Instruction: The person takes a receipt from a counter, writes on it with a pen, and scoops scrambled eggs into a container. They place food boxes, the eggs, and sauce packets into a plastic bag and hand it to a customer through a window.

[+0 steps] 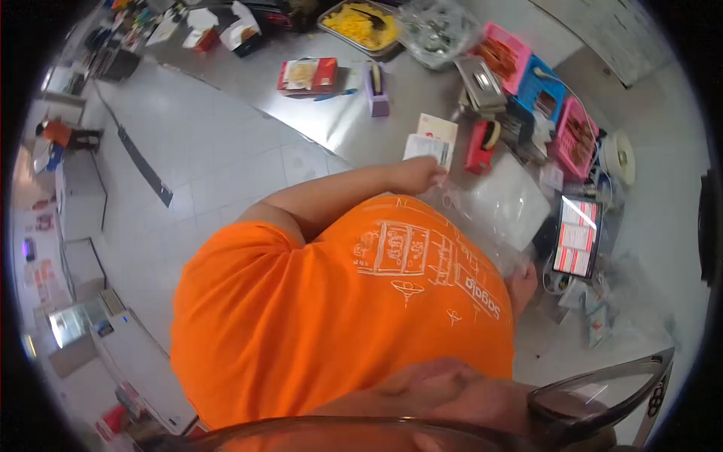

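Clear plastic [482, 239], apparently a bag, stretches between my two hands in front of my orange shirt. My left hand [423, 175] is closed, its fingers pinching the plastic's edge beside a white paper slip [426, 148]. A cream printed card [440, 126] lies partly under that slip. At the other end of the plastic, my right hand [522, 286] is curled closed on it, partly hidden by my body. A whitish plastic sheet [514, 202] lies on the counter just beyond the bag.
A red tape dispenser [477, 148] and a purple one [376, 90] stand on the metal counter [312, 123]. Pink [578, 154] and blue baskets [536, 92] hold packets. A tablet [576, 236] stands at the right. Farther off are a red box [307, 75] and a yellow food tray [360, 29].
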`<state>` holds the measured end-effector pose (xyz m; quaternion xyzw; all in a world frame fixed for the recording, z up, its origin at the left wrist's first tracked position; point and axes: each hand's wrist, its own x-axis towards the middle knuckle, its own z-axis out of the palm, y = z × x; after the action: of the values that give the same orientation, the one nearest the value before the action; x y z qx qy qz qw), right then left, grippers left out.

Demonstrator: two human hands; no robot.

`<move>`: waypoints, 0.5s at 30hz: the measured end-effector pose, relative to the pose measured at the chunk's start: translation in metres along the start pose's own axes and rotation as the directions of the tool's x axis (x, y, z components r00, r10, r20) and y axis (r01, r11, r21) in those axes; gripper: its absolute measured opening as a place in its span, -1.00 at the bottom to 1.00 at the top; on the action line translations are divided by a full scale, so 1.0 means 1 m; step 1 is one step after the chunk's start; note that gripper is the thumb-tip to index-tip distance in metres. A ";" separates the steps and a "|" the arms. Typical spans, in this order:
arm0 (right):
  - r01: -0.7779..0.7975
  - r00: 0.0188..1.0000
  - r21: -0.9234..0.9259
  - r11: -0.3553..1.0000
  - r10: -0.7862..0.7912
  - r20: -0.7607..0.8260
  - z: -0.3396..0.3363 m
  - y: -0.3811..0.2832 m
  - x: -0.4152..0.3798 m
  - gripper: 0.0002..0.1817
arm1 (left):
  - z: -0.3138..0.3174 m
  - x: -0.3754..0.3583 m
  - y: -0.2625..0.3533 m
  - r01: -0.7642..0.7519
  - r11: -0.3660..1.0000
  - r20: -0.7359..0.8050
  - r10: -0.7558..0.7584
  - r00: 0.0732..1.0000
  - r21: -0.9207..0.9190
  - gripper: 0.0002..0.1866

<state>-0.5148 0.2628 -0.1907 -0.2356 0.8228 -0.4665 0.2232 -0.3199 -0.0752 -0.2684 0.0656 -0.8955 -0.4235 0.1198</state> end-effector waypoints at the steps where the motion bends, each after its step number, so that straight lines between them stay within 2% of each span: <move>1: 0.194 0.977 -0.311 0.930 -0.156 0.143 -0.001 0.010 0.009 -0.86 | -0.027 -0.001 0.010 0.168 0.873 -0.011 -0.195 0.981 -0.458 -0.78; 2: 0.283 0.954 -0.453 0.845 -0.197 0.228 0.003 0.009 0.014 -0.85 | -0.069 -0.002 0.038 0.257 0.524 0.066 -0.355 0.932 -0.812 -0.78; 3: 0.378 0.921 -0.567 0.732 -0.236 0.310 0.008 0.008 0.019 -0.83 | -0.096 -0.011 0.050 0.253 0.035 0.212 -0.446 0.870 -0.967 -0.79; 4: 0.360 0.928 -0.576 0.734 -0.216 0.304 0.015 0.002 0.022 -0.81 | -0.116 -0.024 0.021 0.343 -0.268 0.366 -0.040 0.930 -0.900 -0.76; 5: 0.343 0.934 -0.584 0.736 -0.201 0.295 0.027 -0.003 0.026 -0.79 | -0.129 -0.042 0.024 0.518 0.029 0.516 -0.050 0.855 -0.855 -0.75; 6: 0.178 0.978 -0.335 0.925 -0.129 0.164 0.042 -0.027 0.029 -0.77 | -0.145 -0.056 0.036 0.641 0.315 0.643 -0.114 0.757 -0.700 -0.75; 7: 0.009 0.998 -0.038 0.999 -0.007 0.067 0.058 -0.055 0.035 -0.75 | -0.158 -0.069 0.039 0.699 0.548 0.729 -0.219 0.649 -0.459 -0.74; 8: -0.144 0.989 0.270 0.952 0.146 0.015 0.074 -0.082 0.043 -0.73 | -0.161 -0.079 0.017 0.726 0.587 0.838 -0.140 0.527 -0.359 -0.74; 9: -0.310 0.949 0.439 0.843 0.251 0.189 0.090 -0.098 0.053 -0.75 | -0.168 -0.092 -0.004 0.661 0.575 0.709 -0.187 0.680 -0.482 -0.75; 11: -0.632 0.773 0.618 0.467 0.326 0.543 0.125 -0.127 0.070 -0.77 | -0.197 -0.120 -0.029 0.471 0.581 0.378 -0.282 0.882 -0.664 -0.78; 12: -0.606 0.721 0.485 0.631 0.179 0.669 0.142 -0.144 0.074 -0.78 | -0.215 -0.131 -0.039 0.193 0.230 0.118 -0.305 0.945 -0.954 -0.80; 13: -0.519 0.621 0.355 0.778 0.058 0.782 0.162 -0.166 0.075 -0.78 | -0.236 -0.144 -0.052 -0.192 -0.144 -0.117 -0.416 0.902 -0.971 -0.82; 14: -0.504 0.544 0.406 0.762 -0.086 0.835 0.182 -0.167 0.093 -0.74 | -0.264 -0.163 -0.054 -0.120 -0.378 -0.052 -0.186 0.981 -0.918 -0.84; 15: -0.502 0.451 0.455 0.735 -0.227 0.863 0.202 -0.168 0.110 -0.70 | -0.291 -0.176 -0.054 -0.011 -0.397 -0.050 0.088 0.995 -0.918 -0.79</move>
<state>-0.4528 -0.0135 -0.1541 -0.2717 0.3788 -0.5105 0.7225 -0.0710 -0.2871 -0.1601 -0.1144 -0.1438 -0.9757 0.1191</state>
